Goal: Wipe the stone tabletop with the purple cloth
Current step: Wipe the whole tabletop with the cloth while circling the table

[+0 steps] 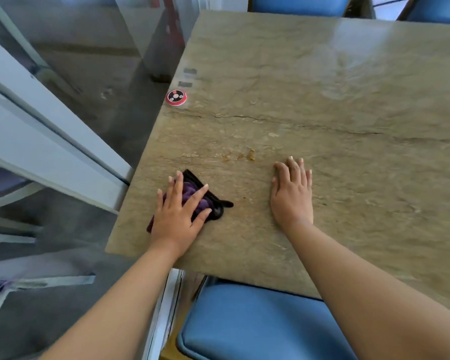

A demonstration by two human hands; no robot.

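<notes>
The stone tabletop is tan-green with a dark crack running across it. A bunched purple cloth with black edging lies near the table's near left corner. My left hand presses flat on the cloth with straight, spread fingers and covers most of it. My right hand rests flat on the bare stone to the right of the cloth and holds nothing. Small orange-brown crumbs lie on the stone just beyond both hands. A wet, glossy patch shows at the far right of the top.
A round red and black call button sits at the table's left edge, with two small grey labels beyond it. A blue chair seat is tucked under the near edge; more blue chairs stand at the far side. Glass panels run along the left.
</notes>
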